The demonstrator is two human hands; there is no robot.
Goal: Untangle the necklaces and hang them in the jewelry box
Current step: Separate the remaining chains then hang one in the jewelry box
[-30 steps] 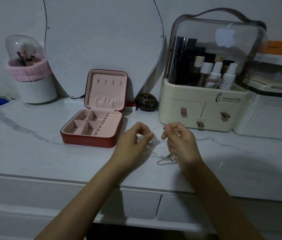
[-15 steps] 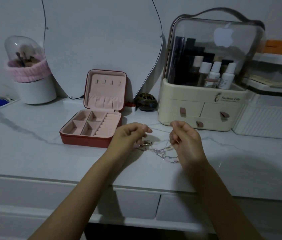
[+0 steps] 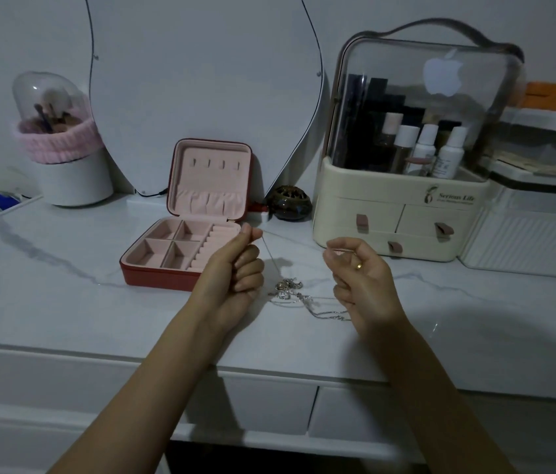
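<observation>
The task is at an early stage. The left hand point(image 3: 235, 265) and the right hand point(image 3: 358, 275) each pinch one thin chain in their fingers. The tangled necklaces point(image 3: 295, 294) lie on the bench point(image 3: 64, 295), at about 4 o'clock from the open jewelry box point(image 3: 187, 248); its hooks are bare.

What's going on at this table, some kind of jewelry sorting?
A person is untangling thin silver necklaces on a white marble-look table. The left hand and the right hand each pinch a fine chain, stretched between them, while the knotted rest lies on the table. The jewelry box stands open beside the left hand, its lid hooks bare.
</observation>
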